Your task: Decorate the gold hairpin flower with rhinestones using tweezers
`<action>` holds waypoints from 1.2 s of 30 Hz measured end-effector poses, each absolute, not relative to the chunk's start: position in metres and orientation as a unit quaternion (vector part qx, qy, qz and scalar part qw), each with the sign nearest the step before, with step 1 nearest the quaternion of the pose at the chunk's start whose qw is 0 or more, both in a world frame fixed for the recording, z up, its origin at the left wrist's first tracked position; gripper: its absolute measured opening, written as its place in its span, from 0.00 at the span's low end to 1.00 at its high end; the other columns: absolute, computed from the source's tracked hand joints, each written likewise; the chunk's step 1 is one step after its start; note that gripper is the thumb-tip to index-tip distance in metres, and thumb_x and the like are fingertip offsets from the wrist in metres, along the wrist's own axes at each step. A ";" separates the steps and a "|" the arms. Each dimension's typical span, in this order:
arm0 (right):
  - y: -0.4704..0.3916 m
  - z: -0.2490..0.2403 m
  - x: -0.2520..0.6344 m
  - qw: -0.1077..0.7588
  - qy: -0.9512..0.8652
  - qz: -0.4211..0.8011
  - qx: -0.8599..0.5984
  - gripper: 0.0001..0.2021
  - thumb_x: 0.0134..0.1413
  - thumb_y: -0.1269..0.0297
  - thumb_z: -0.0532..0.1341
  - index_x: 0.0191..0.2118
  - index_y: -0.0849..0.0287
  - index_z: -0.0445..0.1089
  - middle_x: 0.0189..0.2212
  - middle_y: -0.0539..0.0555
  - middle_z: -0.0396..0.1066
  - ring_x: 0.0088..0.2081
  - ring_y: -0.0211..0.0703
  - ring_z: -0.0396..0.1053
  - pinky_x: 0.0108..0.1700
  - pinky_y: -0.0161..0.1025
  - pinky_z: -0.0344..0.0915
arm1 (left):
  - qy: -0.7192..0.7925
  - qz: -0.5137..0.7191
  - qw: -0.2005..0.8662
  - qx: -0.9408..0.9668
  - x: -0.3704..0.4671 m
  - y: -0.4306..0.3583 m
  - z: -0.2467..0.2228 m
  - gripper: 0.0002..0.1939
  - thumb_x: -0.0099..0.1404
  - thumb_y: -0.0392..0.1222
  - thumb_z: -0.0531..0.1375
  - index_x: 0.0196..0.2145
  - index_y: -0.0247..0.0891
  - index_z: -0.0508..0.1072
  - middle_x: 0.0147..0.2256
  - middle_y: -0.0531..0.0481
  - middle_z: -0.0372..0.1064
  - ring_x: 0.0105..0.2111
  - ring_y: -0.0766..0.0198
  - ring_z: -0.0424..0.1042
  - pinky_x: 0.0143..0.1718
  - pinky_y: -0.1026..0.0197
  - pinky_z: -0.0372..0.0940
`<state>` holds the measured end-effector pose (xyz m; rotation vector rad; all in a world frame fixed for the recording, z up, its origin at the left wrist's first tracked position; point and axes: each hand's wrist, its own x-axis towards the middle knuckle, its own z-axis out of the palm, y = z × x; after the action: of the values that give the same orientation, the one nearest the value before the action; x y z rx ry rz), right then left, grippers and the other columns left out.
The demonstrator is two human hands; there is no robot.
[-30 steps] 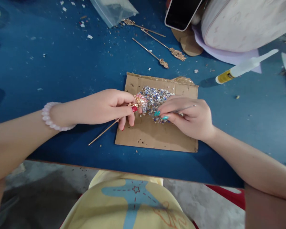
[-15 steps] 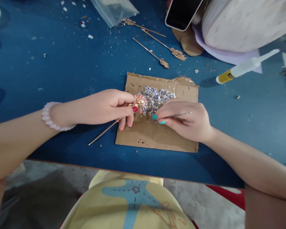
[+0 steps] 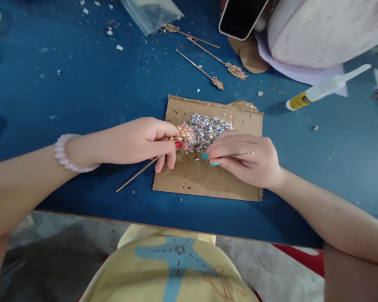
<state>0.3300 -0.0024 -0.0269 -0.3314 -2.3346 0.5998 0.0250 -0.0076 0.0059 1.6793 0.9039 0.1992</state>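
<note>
Between the thumb and fingers of my left hand (image 3: 154, 140) is a gold hairpin (image 3: 137, 174), its thin stem slanting down to the left. The pin's ornate head carries pink pieces and sits at the left side of a heap of small glittering rhinestones (image 3: 209, 128). My right hand (image 3: 247, 157) pinches a thin metal tool (image 3: 242, 154), whose working tip is hidden by the fingers. These fingertips are close to the lower edge of the heap. Under the stones lies a piece of brown cardboard (image 3: 208, 182).
Several gold hairpins (image 3: 217, 83) lie beyond the cardboard, near a clear plastic bag (image 3: 151, 14). At the upper right are a phone (image 3: 242, 19), a pale rounded case (image 3: 321, 33) and a glue bottle (image 3: 315, 93) with a long nozzle. White scraps dot the blue table (image 3: 66, 100).
Almost nothing differs. The fingers of my right hand and the thin tool have shifted very slightly; my left hand keeps the hairpin in nearly the same place.
</note>
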 end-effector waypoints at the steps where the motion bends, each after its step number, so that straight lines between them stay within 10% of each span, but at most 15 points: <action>1: -0.003 -0.027 0.330 0.346 -0.900 0.230 -0.130 0.08 0.85 0.70 0.67 0.47 0.54 0.81 0.37 0.51 0.88 0.38 0.43 0.87 0.47 0.44 0.85 | 0.385 0.085 0.575 0.717 0.025 -0.007 0.006 0.09 0.79 0.41 0.58 0.41 0.43 0.77 0.31 0.51 0.86 0.23 0.61 0.83 0.27 0.63 0.74; 36: -0.001 -0.021 0.341 0.314 -0.909 0.252 -0.110 0.07 0.86 0.68 0.66 0.49 0.53 0.80 0.40 0.53 0.88 0.40 0.43 0.87 0.48 0.43 0.86 | 0.392 0.069 0.571 0.718 0.024 -0.007 0.003 0.08 0.77 0.43 0.59 0.40 0.44 0.78 0.32 0.50 0.88 0.23 0.60 0.84 0.30 0.61 0.75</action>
<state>0.3415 -0.0011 -0.0210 -0.2903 -2.3963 0.6654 0.0239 -0.0067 0.0034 1.6850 0.9192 0.1615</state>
